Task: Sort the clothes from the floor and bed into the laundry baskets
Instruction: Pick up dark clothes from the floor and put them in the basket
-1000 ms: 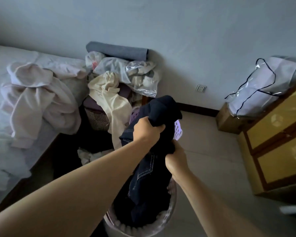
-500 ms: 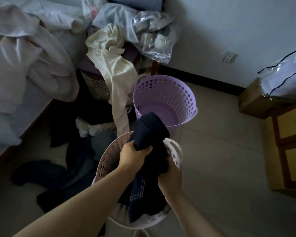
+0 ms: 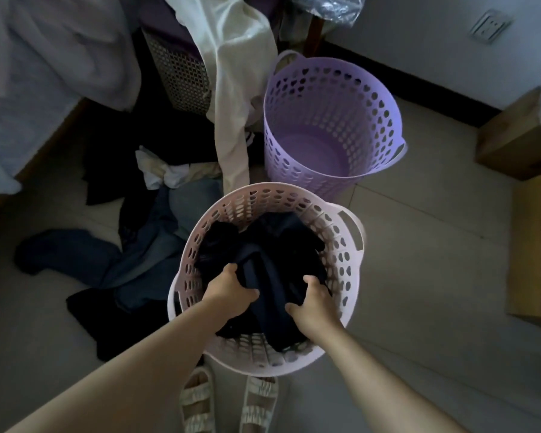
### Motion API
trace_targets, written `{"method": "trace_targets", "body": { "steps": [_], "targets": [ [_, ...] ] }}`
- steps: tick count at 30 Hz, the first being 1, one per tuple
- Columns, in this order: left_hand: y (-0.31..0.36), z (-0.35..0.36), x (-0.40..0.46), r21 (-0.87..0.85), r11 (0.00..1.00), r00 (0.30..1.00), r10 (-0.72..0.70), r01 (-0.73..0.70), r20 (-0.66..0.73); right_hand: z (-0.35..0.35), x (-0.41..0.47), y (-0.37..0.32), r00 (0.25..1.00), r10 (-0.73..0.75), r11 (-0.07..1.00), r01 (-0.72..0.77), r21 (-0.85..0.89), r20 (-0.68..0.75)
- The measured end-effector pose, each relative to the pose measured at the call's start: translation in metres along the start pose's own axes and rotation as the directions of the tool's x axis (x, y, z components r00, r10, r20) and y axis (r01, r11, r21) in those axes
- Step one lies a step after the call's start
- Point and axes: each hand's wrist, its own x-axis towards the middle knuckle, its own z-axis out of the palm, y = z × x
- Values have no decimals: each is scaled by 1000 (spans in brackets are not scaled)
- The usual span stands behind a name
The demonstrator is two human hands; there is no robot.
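Note:
A pale pink laundry basket (image 3: 347,235) stands on the floor right in front of me, filled with dark navy clothes (image 3: 272,242). Both my hands are down inside it. My left hand (image 3: 231,292) grips the dark cloth at the near left. My right hand (image 3: 313,303) presses and holds the same cloth at the near right. Behind it stands an empty purple basket (image 3: 384,107). Blue jeans and dark garments (image 3: 138,260) lie on the floor to the left. A cream garment (image 3: 231,73) hangs from a pile beside the bed.
The bed (image 3: 28,73) with white bedding fills the upper left. A woven hamper (image 3: 181,73) stands behind the floor clothes. A cardboard box (image 3: 512,139) and a wooden cabinet (image 3: 534,245) sit at the right. My sandalled feet (image 3: 228,404) are below the pink basket.
My hands have lowered the dark bundle from above the pink basket down into it. The camera has tilted downward, so the floor and both baskets fill the view.

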Motion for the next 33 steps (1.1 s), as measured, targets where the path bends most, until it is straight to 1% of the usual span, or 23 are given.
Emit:
{"method": "trace_targets", "body": {
  "steps": [2,6,9,15,18,23,26,28,29,31,33],
  "targets": [
    [-13,-6,-2,18,1000,1000,-19,19,14,4,-2,-3,1000,15,1000,-15,-18,-20],
    [-35,-23,-3,93,995,1000,-20,22,-15,8,-2,-4,997,39,997,-43,-67,-66],
    [-50,-34,-1,111,993,999,-24,28,-31,11,0,-5,991,57,990,-72,-120,-123],
    [-71,-31,12,166,986,1000,-17,18,-10,11,20,8,983,71,983,-98,-157,-170],
    [-78,-18,25,224,975,1000,-12,14,-11,9,40,23,982,56,962,-101,-253,-178],
    [-87,6,43,275,960,997,-36,55,-75,-4,74,46,982,-11,893,-75,-445,-187],
    [-91,15,50,364,928,990,-28,76,-135,-16,95,59,978,-120,799,-6,-602,-170],
    [-93,21,51,427,897,983,-40,115,-180,-24,108,66,972,-191,705,36,-708,-140],
    [-94,24,51,452,880,976,-59,149,-208,-28,113,68,971,-208,645,44,-763,-120],
    [-94,28,51,506,836,961,-86,213,-262,-35,121,71,971,-223,492,38,-870,-84],
    [-93,32,50,576,784,955,-68,231,-290,-41,127,73,972,-225,321,6,-947,-70]
  ]
}}
